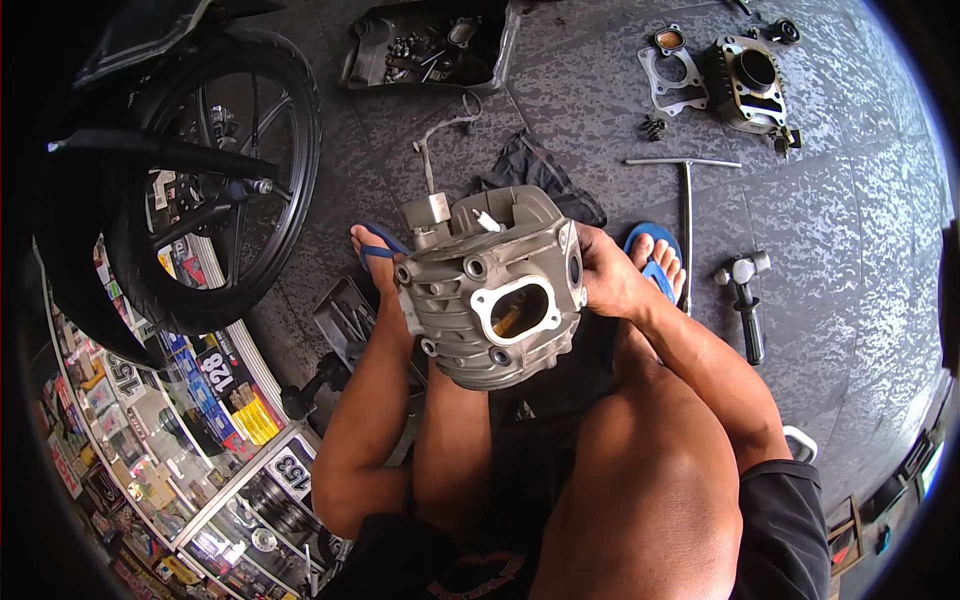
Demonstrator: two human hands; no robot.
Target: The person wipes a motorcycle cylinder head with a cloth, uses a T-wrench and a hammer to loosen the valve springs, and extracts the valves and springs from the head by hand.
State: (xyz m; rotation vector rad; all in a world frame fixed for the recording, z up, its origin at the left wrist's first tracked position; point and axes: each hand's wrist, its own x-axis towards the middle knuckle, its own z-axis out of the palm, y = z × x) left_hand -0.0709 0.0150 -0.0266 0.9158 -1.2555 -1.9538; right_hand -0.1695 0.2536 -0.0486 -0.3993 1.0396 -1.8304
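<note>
A grey metal engine cylinder head is held up above my legs, its oval opening facing me and a white spark plug on top. My right hand grips its right side with fingers partly behind it. My left hand is hidden, apparently behind or beneath the head, so I cannot see what its fingers do. A small metal block with a thin hose sticks up at the head's back left. A dark cloth lies on the floor just behind it.
A motorcycle wheel and glass display case are left. A parts tray sits at the back. A cylinder block, gasket, T-handle wrench and hammer lie right. A metal tray is beside my left foot.
</note>
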